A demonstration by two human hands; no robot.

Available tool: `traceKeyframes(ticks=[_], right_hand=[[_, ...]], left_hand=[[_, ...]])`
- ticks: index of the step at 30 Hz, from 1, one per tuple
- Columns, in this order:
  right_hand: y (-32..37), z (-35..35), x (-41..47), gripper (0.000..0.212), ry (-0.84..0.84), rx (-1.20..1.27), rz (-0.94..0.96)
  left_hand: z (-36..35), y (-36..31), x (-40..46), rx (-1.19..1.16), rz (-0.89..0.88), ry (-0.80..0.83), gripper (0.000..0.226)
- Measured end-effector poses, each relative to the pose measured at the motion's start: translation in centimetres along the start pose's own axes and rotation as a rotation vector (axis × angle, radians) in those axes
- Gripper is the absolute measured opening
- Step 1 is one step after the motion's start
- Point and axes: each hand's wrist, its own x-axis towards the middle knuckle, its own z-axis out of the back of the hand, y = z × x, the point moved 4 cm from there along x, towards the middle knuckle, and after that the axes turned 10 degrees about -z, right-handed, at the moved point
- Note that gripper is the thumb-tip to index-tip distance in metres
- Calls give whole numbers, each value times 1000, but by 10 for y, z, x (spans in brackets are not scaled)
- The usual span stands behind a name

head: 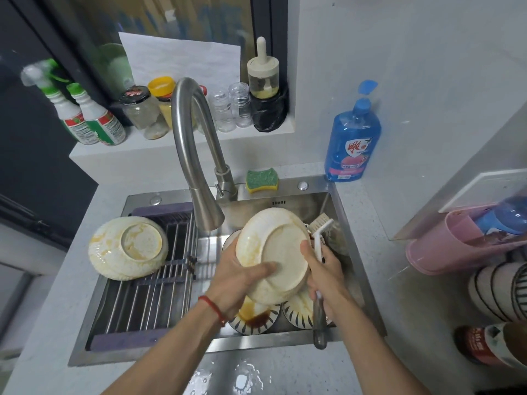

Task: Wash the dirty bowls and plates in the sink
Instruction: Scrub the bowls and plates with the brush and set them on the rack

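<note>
A cream plate (pixel 273 252) was gripped at its lower left rim by the left hand (pixel 242 280), thumb laid across its underside, and was held tilted above the sink (pixel 353 252) with that underside, streaked yellow, turned toward the camera. A white-handled brush (pixel 319 240) was clasped by the right hand (pixel 325 275), fingers curled round the handle just beside the plate's right rim, bristles up near the sink's back right corner. A red string (pixel 212 307) was worn on the left wrist. Under the plate, two patterned dishes (pixel 256 320) were stacked in the basin, one smeared with brown sauce. Just behind the plate, the tap (pixel 194 155) was arched over the basin. Over the sink's left half a drying rack (pixel 159 283) was laid, and a second stained plate (pixel 127 248) was resting upside down on its back left part. At the sink's back edge a green and yellow sponge (pixel 262 181) was set; at the back right corner of the worktop a blue soap bottle (pixel 353 138) was stood. Jars (pixel 145 112) and spray bottles (pixel 85 115) were lined along the sill behind.
</note>
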Motion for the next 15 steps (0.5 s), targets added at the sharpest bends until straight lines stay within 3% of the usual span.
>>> traceKeyframes(ticks=[4, 6, 8, 12, 15], right_hand=[[-3, -1, 2, 30, -91, -254, 66], [9, 12, 6, 41, -174, -468, 134], [21, 13, -1, 48, -128, -707, 194], [25, -10, -34, 48, 127, -855, 303], [31, -6, -25, 48, 3, -910, 317]], left_hand=[[1, 6, 4, 161, -67, -79, 57], [5, 1, 8, 282, -80, -30, 57], [8, -4, 12, 384, -95, -10, 60], [17, -10, 24, 531, -120, -22, 61], [19, -15, 28, 649, -129, 43, 61]])
